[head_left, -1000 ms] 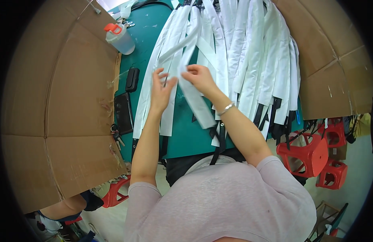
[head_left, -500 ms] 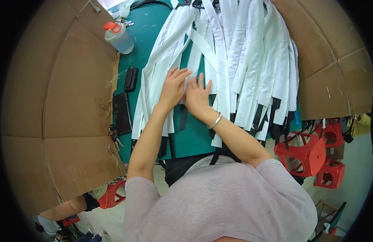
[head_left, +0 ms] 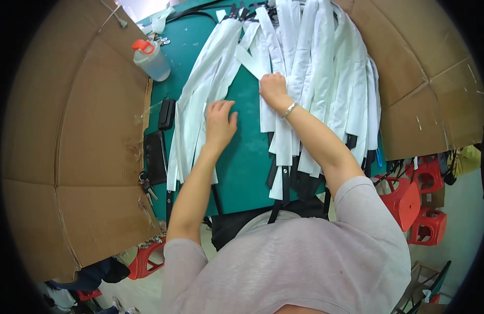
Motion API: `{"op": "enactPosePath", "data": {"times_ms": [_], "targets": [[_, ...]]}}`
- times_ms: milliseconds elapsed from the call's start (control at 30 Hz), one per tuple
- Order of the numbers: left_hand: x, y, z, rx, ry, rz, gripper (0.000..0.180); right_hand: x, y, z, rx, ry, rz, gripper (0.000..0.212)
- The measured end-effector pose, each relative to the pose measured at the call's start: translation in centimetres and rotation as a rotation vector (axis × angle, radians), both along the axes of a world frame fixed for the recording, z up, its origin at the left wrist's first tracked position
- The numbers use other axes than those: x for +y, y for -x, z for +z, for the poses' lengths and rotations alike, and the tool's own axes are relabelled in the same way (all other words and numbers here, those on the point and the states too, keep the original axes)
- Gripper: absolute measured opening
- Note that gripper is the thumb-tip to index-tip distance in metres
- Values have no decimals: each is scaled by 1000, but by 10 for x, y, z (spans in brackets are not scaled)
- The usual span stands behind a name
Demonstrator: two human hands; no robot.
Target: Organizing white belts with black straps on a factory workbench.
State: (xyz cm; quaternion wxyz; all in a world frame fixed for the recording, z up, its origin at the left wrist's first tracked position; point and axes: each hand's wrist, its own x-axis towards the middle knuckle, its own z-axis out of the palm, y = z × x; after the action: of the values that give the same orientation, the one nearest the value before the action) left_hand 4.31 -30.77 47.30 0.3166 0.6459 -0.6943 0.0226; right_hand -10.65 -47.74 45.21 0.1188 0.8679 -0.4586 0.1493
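Many black straps in long white sleeves lie lengthwise on the green table in two groups, their black ends poking out. My left hand (head_left: 220, 124) is open, thumb apart from the fingers, at the right edge of the left bundle of white-sleeved straps (head_left: 205, 78). Closed into a fist, my right hand (head_left: 274, 91) grips a white-sleeved strap (head_left: 251, 64) at the left edge of the larger right bundle (head_left: 328, 78). The fingers hide how much of the strap is in the grip. Between the two bundles runs a strip of green tabletop (head_left: 242, 152).
Cardboard walls (head_left: 100, 125) (head_left: 409, 68) flank the table. Along its left edge are a plastic bottle with an orange lid (head_left: 152, 62), a black case (head_left: 167, 114), a dark phone (head_left: 155, 157) and keys (head_left: 146, 183). Red stools (head_left: 401, 204) stand on the floor at right.
My hands have moved apart from the middle. The right hand went right and away from me and closed on a strap; the left hand shifted slightly down. The gap between the bundles has widened.
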Motion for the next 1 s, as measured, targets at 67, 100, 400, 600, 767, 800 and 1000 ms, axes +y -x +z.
{"op": "enactPosePath", "data": {"times_ms": [67, 100, 400, 600, 767, 800, 1000], "targets": [[-3, 17, 10, 863, -269, 63, 34, -7, -16, 22, -13, -79, 8, 17], [-5, 17, 7, 1083, -304, 9, 44, -2, -27, 38, -22, -170, 25, 16], [-11, 17, 34, 1637, -424, -99, 37, 7, -52, 81, -622, -839, 278, 25], [17, -7, 30, 1621, -600, -168, 44, 56, -29, 58, -628, -618, 226, 21], [27, -25, 30, 1512, -250, 169, 43, 141, -21, 102, -483, -1025, 850, 35], [46, -36, 35, 1511, -268, 93, 35, 138, -12, 102, -624, -1438, 594, 44], [164, -113, 103, 1266, -39, 355, 21, 74, 26, 1, -178, 164, 46, 42]]}}
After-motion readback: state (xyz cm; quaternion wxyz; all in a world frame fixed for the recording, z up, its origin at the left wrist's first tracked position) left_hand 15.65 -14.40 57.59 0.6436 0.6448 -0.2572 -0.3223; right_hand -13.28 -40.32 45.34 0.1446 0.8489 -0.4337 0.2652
